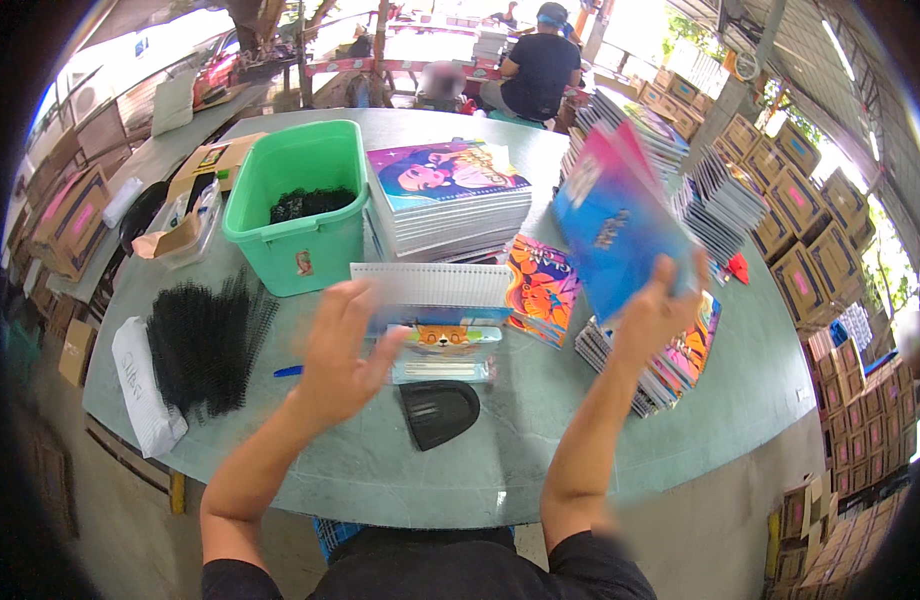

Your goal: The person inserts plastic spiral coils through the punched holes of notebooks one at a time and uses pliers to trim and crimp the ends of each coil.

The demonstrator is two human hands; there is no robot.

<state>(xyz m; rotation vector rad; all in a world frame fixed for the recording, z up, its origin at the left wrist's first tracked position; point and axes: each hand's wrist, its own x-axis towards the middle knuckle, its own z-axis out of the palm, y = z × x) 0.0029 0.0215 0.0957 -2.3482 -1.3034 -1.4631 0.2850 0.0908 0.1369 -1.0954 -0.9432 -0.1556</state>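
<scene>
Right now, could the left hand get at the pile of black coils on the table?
Probably yes: the left hand looks open, the black coils lie to its left, and only table and a small blue item seem to separate them.

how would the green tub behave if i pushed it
The green tub is probably stiff, appearing to be plastic. It may be light for its size, as bare inner wall shows above the black contents. Its broad shape suggests sliding before tipping.

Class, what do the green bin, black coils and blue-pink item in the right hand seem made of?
Green bin: probably moulded plastic, smooth, slightly shiny, rounded rim.
Black coils: plastic or coated wire; dull, thin loops.
Blue-pink item: likely printed card, flat, thin; blur hides finish.
</scene>
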